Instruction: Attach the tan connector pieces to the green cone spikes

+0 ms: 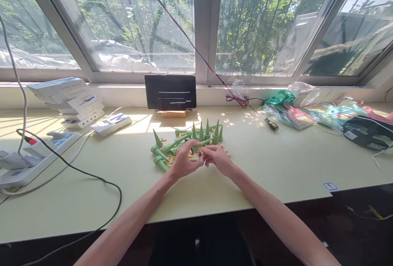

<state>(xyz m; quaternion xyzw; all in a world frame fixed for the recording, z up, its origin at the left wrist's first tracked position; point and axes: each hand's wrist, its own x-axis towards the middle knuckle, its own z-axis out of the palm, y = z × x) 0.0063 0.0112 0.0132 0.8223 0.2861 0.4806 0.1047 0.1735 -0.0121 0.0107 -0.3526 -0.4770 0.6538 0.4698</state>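
Observation:
A heap of green cone-shaped spikes (172,147) lies on the pale yellow-green table (276,167), mixed with small yellow pieces (170,160). Several more green cones (207,131) stand upright in a row at the back of the heap. My left hand (183,161) and my right hand (218,158) meet just in front of the heap, fingers curled together in a pinch on one of the green spikes. What exactly sits between the fingertips is too small to make out fully.
A dark tablet on a wooden stand (170,92) leans at the window sill. Stacked white boxes (72,101), a power strip (37,155) and black cable (92,176) lie left. A yellow-handled screwdriver (271,124), plastic bags (291,110) and a black pouch (367,131) lie right.

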